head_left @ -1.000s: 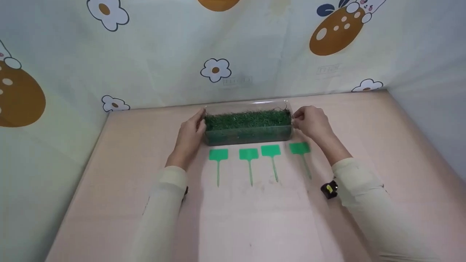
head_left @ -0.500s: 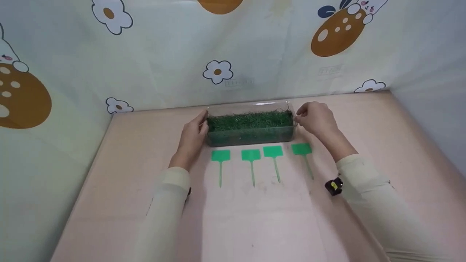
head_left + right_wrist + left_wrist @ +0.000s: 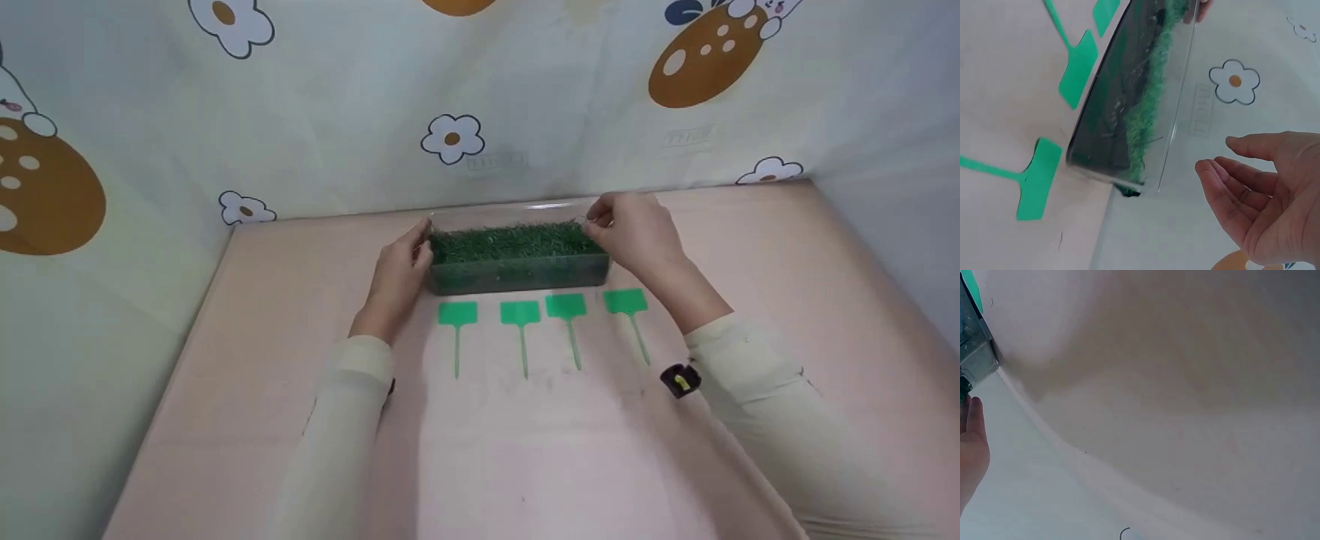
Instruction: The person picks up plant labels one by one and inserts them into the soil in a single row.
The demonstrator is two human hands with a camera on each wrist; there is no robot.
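A clear plastic box [image 3: 517,276] holds a strip of artificial grass [image 3: 514,241] near the back of the table. My left hand [image 3: 396,274] touches the box's left end, its fingers [image 3: 977,416] straight in the left wrist view. My right hand [image 3: 637,232] is raised at the box's back right corner. In the right wrist view its thumb and fingertips [image 3: 1204,169] are bent loosely, with a gap between them and the rim. Green T-shaped plant labels [image 3: 520,312] lie in a row in front of the box, the rightmost label [image 3: 625,301] below my right hand.
A pale pink cloth covers the table [image 3: 517,457]. Right behind the box stands a pale curtain [image 3: 540,112] printed with flowers and brown shapes, and it continues along both sides. A small black device [image 3: 681,381] sits at my right wrist.
My right hand has moved from the box's right end up and to the left, over the back right corner. My left hand keeps its place at the left end; the labels lie as before.
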